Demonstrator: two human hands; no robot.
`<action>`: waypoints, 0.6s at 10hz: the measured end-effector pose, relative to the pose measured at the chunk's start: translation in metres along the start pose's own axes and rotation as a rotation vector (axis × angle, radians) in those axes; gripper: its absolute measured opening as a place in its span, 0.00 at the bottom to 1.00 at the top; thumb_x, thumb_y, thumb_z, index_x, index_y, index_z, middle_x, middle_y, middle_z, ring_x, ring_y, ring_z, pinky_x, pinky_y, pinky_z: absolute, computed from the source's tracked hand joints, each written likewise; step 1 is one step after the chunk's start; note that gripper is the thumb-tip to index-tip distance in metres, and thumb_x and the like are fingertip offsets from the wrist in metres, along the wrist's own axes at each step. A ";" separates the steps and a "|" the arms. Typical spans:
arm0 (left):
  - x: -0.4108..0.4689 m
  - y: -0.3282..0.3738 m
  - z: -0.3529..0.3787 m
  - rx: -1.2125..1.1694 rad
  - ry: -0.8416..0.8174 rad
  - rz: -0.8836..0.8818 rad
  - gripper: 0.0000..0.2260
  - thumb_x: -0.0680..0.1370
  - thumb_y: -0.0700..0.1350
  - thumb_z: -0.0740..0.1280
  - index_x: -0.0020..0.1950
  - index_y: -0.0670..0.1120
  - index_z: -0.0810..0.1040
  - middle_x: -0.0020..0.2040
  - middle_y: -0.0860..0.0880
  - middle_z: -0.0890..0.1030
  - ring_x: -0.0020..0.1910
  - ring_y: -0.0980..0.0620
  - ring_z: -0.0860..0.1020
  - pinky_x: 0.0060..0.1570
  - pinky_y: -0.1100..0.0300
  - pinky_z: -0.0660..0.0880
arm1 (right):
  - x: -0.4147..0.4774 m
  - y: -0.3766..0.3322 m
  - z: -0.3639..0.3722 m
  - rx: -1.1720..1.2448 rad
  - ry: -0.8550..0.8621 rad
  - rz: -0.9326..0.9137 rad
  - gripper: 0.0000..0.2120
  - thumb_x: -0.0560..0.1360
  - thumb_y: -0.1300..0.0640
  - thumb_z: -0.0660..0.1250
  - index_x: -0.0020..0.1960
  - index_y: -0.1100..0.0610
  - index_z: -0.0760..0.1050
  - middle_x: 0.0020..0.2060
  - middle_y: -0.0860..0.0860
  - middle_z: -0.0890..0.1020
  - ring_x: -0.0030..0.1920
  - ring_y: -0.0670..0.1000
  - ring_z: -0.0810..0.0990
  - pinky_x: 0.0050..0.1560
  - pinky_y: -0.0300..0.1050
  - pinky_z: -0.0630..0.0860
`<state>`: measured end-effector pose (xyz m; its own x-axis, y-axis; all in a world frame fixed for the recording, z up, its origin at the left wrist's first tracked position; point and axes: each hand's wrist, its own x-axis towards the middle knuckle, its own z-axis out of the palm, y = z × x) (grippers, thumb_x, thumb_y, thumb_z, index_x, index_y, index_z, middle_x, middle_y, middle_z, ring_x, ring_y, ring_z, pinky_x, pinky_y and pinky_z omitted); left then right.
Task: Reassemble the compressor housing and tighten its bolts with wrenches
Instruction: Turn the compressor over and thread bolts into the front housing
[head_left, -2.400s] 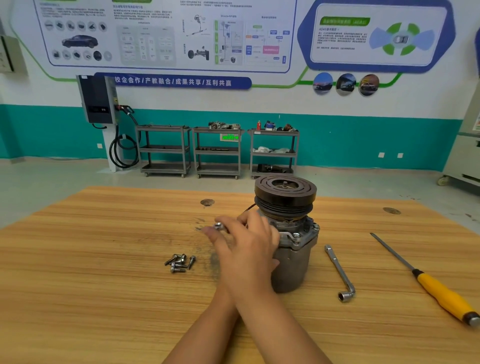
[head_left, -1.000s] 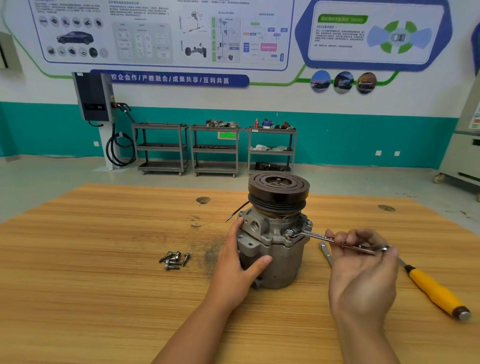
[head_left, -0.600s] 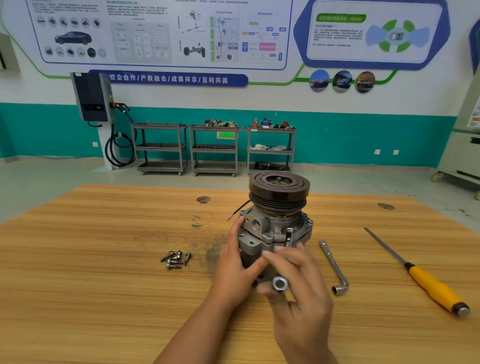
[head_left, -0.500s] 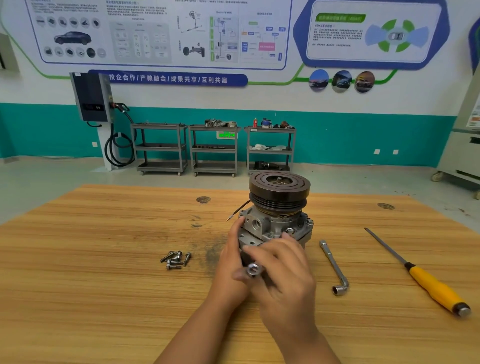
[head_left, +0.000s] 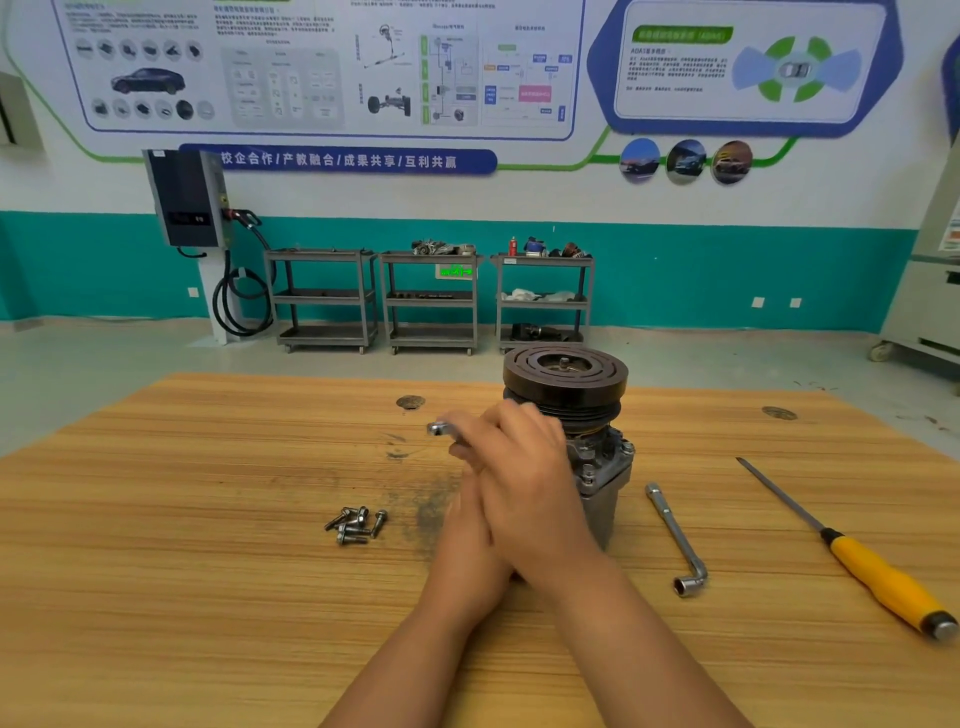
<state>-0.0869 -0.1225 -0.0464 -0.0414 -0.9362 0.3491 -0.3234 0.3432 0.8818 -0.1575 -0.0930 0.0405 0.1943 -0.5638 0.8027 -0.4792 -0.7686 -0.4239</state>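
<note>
Since 0.5 s ago my right hand (head_left: 524, 483) has swung the wrench (head_left: 441, 428) away from me and to the left. Its free end pointed toward me then; now it sticks out to the left of the compressor (head_left: 597, 457), above the table (head_left: 182, 519). The compressor has not moved. It stands upright on the far middle of the table, with the pulley on top.

My right hand crosses over my left hand (head_left: 465, 540), and its fingers are curled round the shank of the wrench. The end that should sit on the bolt is hidden behind this hand, so I cannot see if it is seated well. My left hand lies under the right 1, against the near left side of the housing. Whether its fingers grip or only press, I cannot tell.

For the next move 1 relation matters: the long axis of the wrench runs almost left to right, and the bolt lies to the right of my grip. Because my wrists cross, I judge this swing is near its end, so I must probably reset the wrench toward the right.

Some loose bolts (head_left: 356, 522) lie on the left, nearer to my left hand. An L-shaped socket wrench (head_left: 675, 535) and a yellow screwdriver (head_left: 883, 577) lie to the right of the compressor, apart from both hands.
</note>
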 end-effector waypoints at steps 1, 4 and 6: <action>0.000 0.000 0.000 -0.033 0.021 0.039 0.36 0.72 0.49 0.73 0.67 0.71 0.53 0.69 0.55 0.69 0.67 0.56 0.70 0.66 0.52 0.70 | 0.002 -0.002 -0.022 0.465 0.149 0.088 0.12 0.79 0.55 0.57 0.51 0.53 0.79 0.41 0.51 0.78 0.45 0.47 0.75 0.45 0.40 0.70; -0.002 0.003 -0.001 -0.016 0.016 0.016 0.37 0.66 0.63 0.70 0.64 0.80 0.49 0.69 0.60 0.68 0.68 0.56 0.68 0.67 0.47 0.69 | 0.013 0.052 -0.077 1.420 0.640 0.429 0.26 0.79 0.39 0.47 0.30 0.54 0.62 0.24 0.48 0.60 0.24 0.46 0.57 0.24 0.39 0.55; -0.001 0.002 -0.001 -0.015 0.005 0.004 0.37 0.64 0.66 0.68 0.65 0.79 0.49 0.70 0.60 0.68 0.68 0.55 0.68 0.67 0.47 0.68 | 0.007 0.084 -0.069 1.604 0.667 0.542 0.29 0.79 0.38 0.46 0.28 0.54 0.63 0.23 0.48 0.61 0.24 0.46 0.60 0.22 0.38 0.59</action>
<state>-0.0866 -0.1209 -0.0448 -0.0375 -0.9343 0.3545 -0.3086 0.3482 0.8852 -0.2559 -0.1408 0.0392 -0.2150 -0.9301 0.2979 0.9078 -0.3028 -0.2903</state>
